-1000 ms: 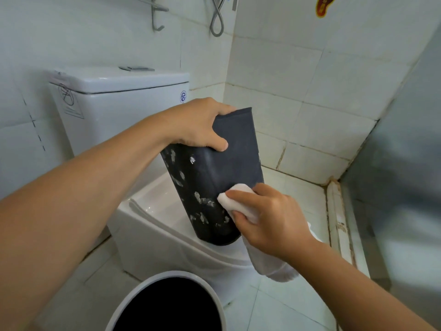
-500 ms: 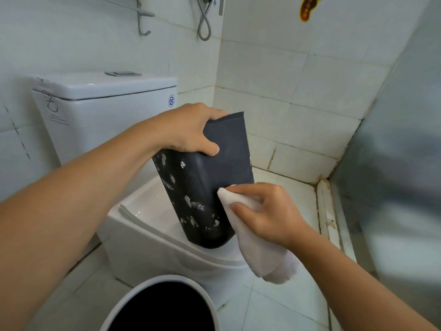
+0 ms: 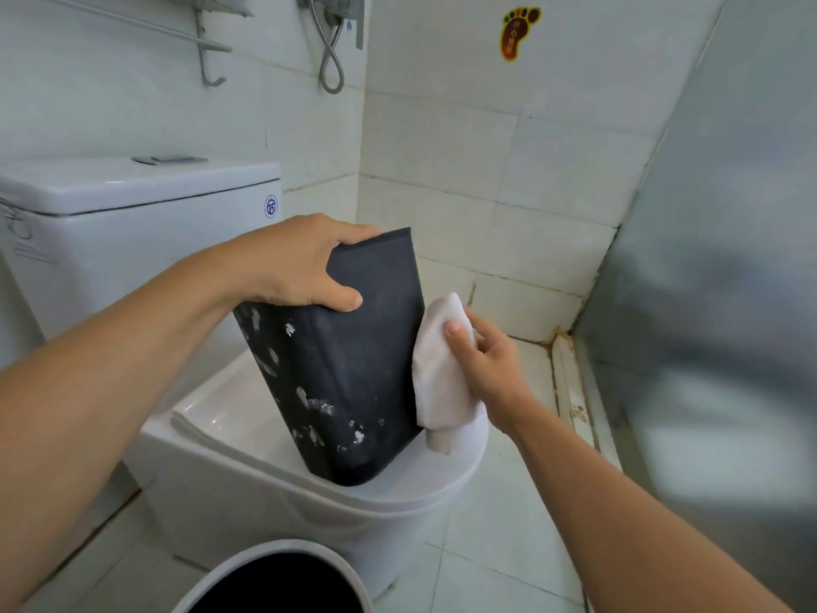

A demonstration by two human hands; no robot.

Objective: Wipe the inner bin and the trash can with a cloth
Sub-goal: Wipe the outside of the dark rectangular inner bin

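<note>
The dark grey inner bin [image 3: 353, 378], flecked with white marks, stands upside down and tilted on the closed toilet lid [image 3: 411, 488]. My left hand [image 3: 300, 263] grips its upturned base from above. My right hand [image 3: 482, 360] holds a white cloth [image 3: 435, 369] flat against the bin's right side. The trash can [image 3: 274, 577], white-rimmed with a dark inside, shows at the bottom edge below the toilet.
The white toilet tank [image 3: 132, 223] stands behind at the left. Tiled walls close in the corner, with a shower hose [image 3: 331, 59] and a rack [image 3: 208, 50] above. A frosted glass panel [image 3: 716, 303] runs along the right. White tile floor [image 3: 499, 564] lies beside the toilet.
My right hand has carried the cloth from the bin's lower front up and around to its right side. My left hand keeps its grip on the bin.
</note>
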